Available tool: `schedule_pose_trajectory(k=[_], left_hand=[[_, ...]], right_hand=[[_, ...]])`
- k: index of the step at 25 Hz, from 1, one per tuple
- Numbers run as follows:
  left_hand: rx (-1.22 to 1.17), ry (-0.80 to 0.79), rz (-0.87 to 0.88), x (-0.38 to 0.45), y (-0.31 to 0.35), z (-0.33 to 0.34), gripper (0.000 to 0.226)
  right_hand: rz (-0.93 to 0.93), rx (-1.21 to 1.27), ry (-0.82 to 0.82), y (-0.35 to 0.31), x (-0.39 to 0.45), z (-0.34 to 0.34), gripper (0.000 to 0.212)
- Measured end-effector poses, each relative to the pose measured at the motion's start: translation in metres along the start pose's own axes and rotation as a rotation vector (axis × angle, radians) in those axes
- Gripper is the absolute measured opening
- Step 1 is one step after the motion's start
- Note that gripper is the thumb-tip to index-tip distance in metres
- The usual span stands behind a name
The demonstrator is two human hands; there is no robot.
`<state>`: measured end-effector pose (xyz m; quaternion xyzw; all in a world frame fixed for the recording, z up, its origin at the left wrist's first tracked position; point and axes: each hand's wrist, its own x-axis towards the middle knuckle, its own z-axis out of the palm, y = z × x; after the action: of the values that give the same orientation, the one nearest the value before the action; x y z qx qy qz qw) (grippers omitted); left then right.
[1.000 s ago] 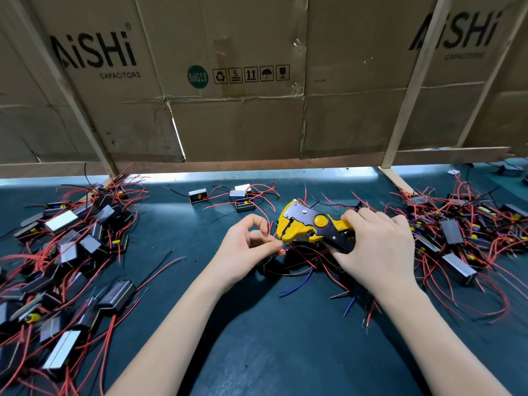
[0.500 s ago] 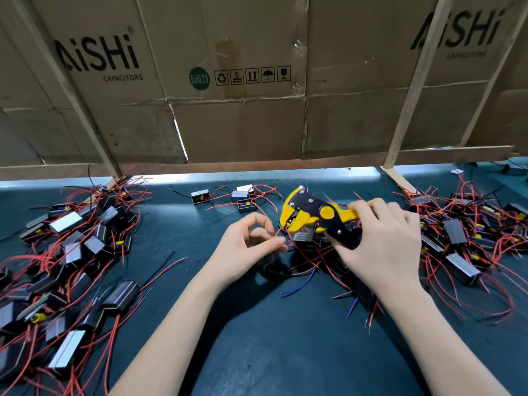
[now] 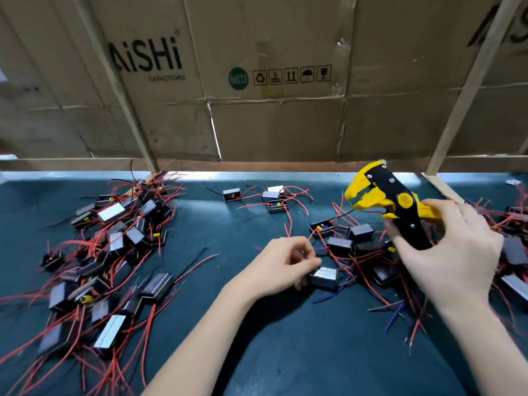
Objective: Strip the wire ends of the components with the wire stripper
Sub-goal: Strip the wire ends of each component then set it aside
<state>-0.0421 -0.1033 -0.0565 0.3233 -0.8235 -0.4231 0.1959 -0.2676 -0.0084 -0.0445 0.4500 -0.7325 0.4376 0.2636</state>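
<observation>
My right hand grips the handles of the yellow and black wire stripper, which is lifted above the table with its jaws gaping toward the left. My left hand holds a small silver-wrapped component by its end, low over the dark mat; thin red and blue wires trail from it. Several more components with red wires lie in a tangle between and behind my hands.
A large heap of components with red wires covers the left of the dark green mat. A few loose components lie at the back centre, another heap at the right. Cardboard panels on wooden slats wall off the back.
My right hand has lifted the stripper up and to the right, away from my left hand. My left hand dropped toward the mat and now holds a component body instead of pinching a wire.
</observation>
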Motion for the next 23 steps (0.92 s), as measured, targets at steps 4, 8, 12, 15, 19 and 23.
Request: schedule_pose_trajectory(k=[4,8,12,15,19,23], left_hand=[[0.105,-0.033,0.214,-0.001,0.014,0.008,0.033],[0.251,0.334,0.144,-0.014,0.013,-0.045,0.003],[0.628,0.662,-0.403,-0.057,-0.011,-0.126,0.036],[0.518,0.429,-0.772,-0.086,-0.023,-0.146,0.044],[0.389,0.207,-0.884,-0.089,-0.032,-0.14,0.054],[0.409,0.186,-0.869,-0.079,-0.041,-0.14,0.044]], right_hand=[[-0.076,0.012,0.042,-0.001,-0.001,-0.001,0.051],[-0.114,0.032,0.056,0.001,0.0,0.001,0.05],[-0.141,0.042,0.091,0.002,0.0,0.001,0.05],[-0.16,0.059,0.128,0.002,-0.001,0.002,0.049],[-0.182,0.031,0.123,0.004,-0.001,0.003,0.046],[-0.197,0.043,0.134,0.004,-0.001,0.004,0.042]])
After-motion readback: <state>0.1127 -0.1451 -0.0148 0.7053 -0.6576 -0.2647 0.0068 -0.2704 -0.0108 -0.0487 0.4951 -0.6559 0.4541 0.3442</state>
